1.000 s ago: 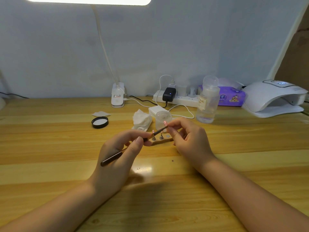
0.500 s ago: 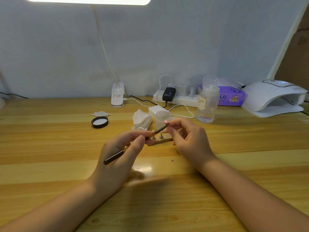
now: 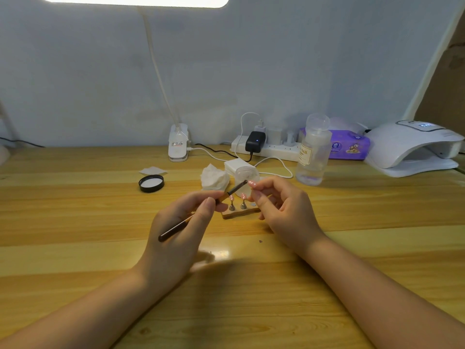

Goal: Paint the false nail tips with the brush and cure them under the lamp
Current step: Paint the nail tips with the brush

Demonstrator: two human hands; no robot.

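My left hand [image 3: 176,235] pinches a dark brush [image 3: 201,212] that slants up to the right, its tip just touching a pink false nail tip [image 3: 252,183]. That tip sits on a small stand pinched in my right hand [image 3: 284,210]. Between my hands lies a small wooden holder [image 3: 240,212] with two more pink nail tips [image 3: 243,196] on metal stands. The white curing lamp [image 3: 412,147] stands at the far right of the table, away from both hands.
Behind the holder are a crumpled white wipe [image 3: 214,178], a small clear jar [image 3: 246,177], a black lid [image 3: 151,183] and a clear bottle [image 3: 313,152]. A power strip [image 3: 266,147], cables, a desk lamp base [image 3: 178,143] and a purple tissue pack [image 3: 348,146] line the wall.
The brush has slid slightly up and to the right, bringing its tip onto the nail tip held in my right hand. Both hands stay nearly where they were.
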